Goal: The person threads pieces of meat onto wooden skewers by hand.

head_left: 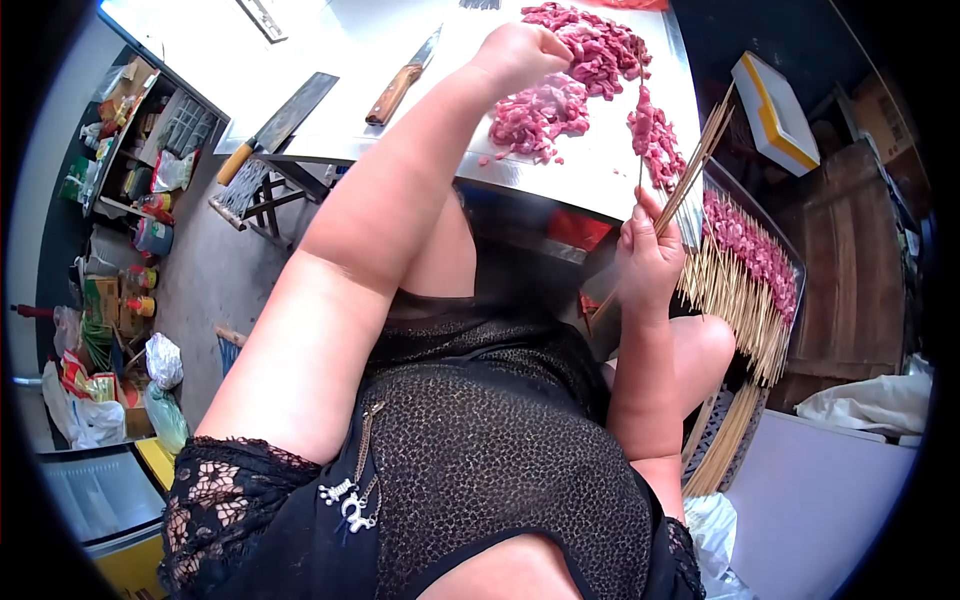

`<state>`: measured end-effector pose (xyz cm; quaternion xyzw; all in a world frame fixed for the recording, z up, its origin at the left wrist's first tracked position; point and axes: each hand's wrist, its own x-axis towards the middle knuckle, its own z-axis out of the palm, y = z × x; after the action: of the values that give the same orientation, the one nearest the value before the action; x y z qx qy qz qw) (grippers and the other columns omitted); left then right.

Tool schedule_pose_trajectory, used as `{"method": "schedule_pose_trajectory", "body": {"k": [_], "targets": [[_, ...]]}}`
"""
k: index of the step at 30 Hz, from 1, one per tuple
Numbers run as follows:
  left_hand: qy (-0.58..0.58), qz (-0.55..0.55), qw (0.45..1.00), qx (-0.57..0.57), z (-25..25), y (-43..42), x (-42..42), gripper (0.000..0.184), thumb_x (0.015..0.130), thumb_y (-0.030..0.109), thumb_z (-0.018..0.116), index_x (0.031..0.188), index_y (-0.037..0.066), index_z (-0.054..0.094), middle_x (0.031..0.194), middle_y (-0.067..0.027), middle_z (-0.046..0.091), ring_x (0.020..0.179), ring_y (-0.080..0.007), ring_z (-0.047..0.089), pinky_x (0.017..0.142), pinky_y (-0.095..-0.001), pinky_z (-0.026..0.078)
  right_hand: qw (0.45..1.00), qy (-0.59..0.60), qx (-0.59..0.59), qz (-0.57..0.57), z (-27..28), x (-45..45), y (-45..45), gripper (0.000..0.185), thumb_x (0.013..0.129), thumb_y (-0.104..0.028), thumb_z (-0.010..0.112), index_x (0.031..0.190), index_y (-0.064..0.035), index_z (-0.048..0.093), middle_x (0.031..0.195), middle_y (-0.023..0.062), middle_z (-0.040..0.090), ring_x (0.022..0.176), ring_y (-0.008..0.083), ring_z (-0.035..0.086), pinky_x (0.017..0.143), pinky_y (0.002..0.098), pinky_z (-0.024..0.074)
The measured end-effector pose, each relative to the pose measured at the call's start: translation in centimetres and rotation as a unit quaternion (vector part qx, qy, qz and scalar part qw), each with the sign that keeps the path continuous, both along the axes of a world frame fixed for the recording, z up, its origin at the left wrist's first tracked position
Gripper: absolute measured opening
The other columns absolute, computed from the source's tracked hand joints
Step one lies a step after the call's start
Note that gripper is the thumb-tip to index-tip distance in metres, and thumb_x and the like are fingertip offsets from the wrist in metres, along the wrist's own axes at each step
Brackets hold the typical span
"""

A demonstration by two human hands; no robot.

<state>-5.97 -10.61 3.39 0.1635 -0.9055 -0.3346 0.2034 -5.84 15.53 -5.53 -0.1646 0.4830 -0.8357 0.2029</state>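
My right hand [652, 262] is closed around a bundle of thin bamboo skewers [697, 150] that slant up to the right. From the same hand, one separate skewer [641, 172] points upward, with pieces of meat [642, 105] threaded along it. Over the table, my left hand [520, 58] is held with its fingers curled in beside a pile of cut raw meat [595, 45]. Whatever those fingertips pinch is hidden from me. A paler meat pile [540, 118] lies just below that hand, and a smaller heap [662, 150] sits behind the upright skewer.
On the metal table [350, 60] lie a cleaver [290, 115] and a wooden-handled knife [405, 82]. Right of my knee, a tray holds many loaded skewers [750, 270]. Bare skewers [728, 440] lie below them. A white-and-yellow box [775, 112] stands beyond. Cluttered shelves [150, 150] line the left.
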Motion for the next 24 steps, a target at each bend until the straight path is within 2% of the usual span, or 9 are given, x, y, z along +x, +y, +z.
{"method": "schedule_pose_trajectory", "body": {"k": [4,8,11,14,17,18,20,21,24], "targets": [[-0.14,0.063,0.971,-0.185,-1.2,1.0,-0.2,0.022,0.076,0.028,0.064,0.092,0.013,0.071,0.091,-0.0107,0.066,0.084,-0.0257,0.063,0.08,-0.034,0.048,1.0,-0.017,0.008,-0.008,-0.2,-0.4,0.1,0.025,0.09,-0.002,0.051,0.113,0.0035,0.055,0.071,-0.0041,0.045,0.059,0.0042,0.04,0.051,0.0159,0.0325],[-0.17,0.03,0.963,-0.208,-2.0,0.5,1.1,0.018,0.079,0.023,0.064,0.087,0.008,0.07,0.079,-0.0128,0.066,0.073,-0.0243,0.063,0.072,-0.0335,0.049,1.0,-0.014,0.011,-0.004,-0.6,-0.5,0.3,0.025,0.09,-0.002,0.051,0.113,0.0038,0.055,0.071,-0.0042,0.045,0.059,0.0042,0.04,0.05,0.0161,0.0325],[-0.175,0.002,0.959,-0.222,-1.6,0.5,2.2,0.017,0.079,0.022,0.063,0.087,0.009,0.07,0.08,-0.0133,0.066,0.073,-0.0242,0.063,0.072,-0.0336,0.049,0.999,0.003,0.039,-0.005,-0.6,-0.4,0.2,0.023,0.091,-0.006,0.051,0.113,0.0005,0.055,0.063,-0.0046,0.045,0.049,0.0019,0.038,0.041,0.0147,0.0291],[-0.083,0.02,0.984,-0.155,-2.3,-0.1,3.1,0.019,0.081,0.021,0.059,0.089,0.006,0.069,0.079,-0.0121,0.067,0.072,-0.0218,0.063,0.068,-0.0334,0.049,0.999,-0.006,0.031,0.0,-0.6,-0.2,0.3,0.024,0.091,-0.007,0.052,0.113,0.0003,0.056,0.064,-0.0048,0.046,0.05,0.0015,0.039,0.042,0.014,0.029],[0.025,-0.002,0.961,0.274,-2.1,-0.2,3.7,0.025,0.088,0.019,0.05,0.093,-0.001,0.064,0.085,-0.01,0.066,0.077,-0.0185,0.064,0.065,-0.0296,0.052,0.997,-0.01,0.068,0.035,-0.5,0.2,0.3,0.025,0.09,-0.007,0.054,0.113,-0.0001,0.058,0.065,-0.0051,0.047,0.052,0.0008,0.039,0.044,0.0139,0.0297],[0.026,-0.002,0.962,0.274,-1.8,0.3,3.8,0.025,0.088,0.019,0.05,0.093,-0.001,0.064,0.085,-0.01,0.066,0.077,-0.0185,0.064,0.065,-0.0296,0.052,0.997,-0.01,0.068,0.035,-0.5,0.4,0.3,0.025,0.09,-0.007,0.054,0.113,-0.0001,0.058,0.065,-0.0051,0.047,0.052,0.0008,0.039,0.044,0.0139,0.0297],[0.096,-0.024,0.852,0.515,-1.2,1.1,3.8,0.026,0.091,0.015,0.045,0.101,-0.004,0.059,0.09,-0.0145,0.065,0.081,-0.0217,0.065,0.073,-0.0304,0.055,0.992,0.008,0.107,0.065,-0.7,0.7,0.2,0.024,0.09,-0.007,0.054,0.113,0.0,0.058,0.065,-0.0053,0.047,0.053,0.0011,0.039,0.045,0.0148,0.0309],[0.087,-0.046,0.839,0.536,-1.3,1.0,3.6,0.028,0.093,0.012,0.04,0.109,-0.006,0.054,0.096,-0.0184,0.064,0.086,-0.0244,0.065,0.08,-0.033,0.055,0.992,0.021,0.102,0.075,-1.0,0.6,0.2,0.024,0.09,-0.008,0.054,0.113,0.0001,0.058,0.065,-0.0057,0.047,0.053,0.0012,0.039,0.047,0.0151,0.0314],[0.098,-0.108,0.795,0.59,-1.4,1.7,3.3,0.027,0.089,0.012,0.044,0.105,-0.006,0.057,0.095,-0.019,0.065,0.084,-0.0264,0.066,0.076,-0.0326,0.055,0.988,0.026,0.13,0.078,-1.0,0.9,0.2,0.025,0.09,-0.008,0.055,0.113,0.0002,0.059,0.065,-0.0062,0.046,0.053,0.0011,0.039,0.048,0.015,0.0313]]}}
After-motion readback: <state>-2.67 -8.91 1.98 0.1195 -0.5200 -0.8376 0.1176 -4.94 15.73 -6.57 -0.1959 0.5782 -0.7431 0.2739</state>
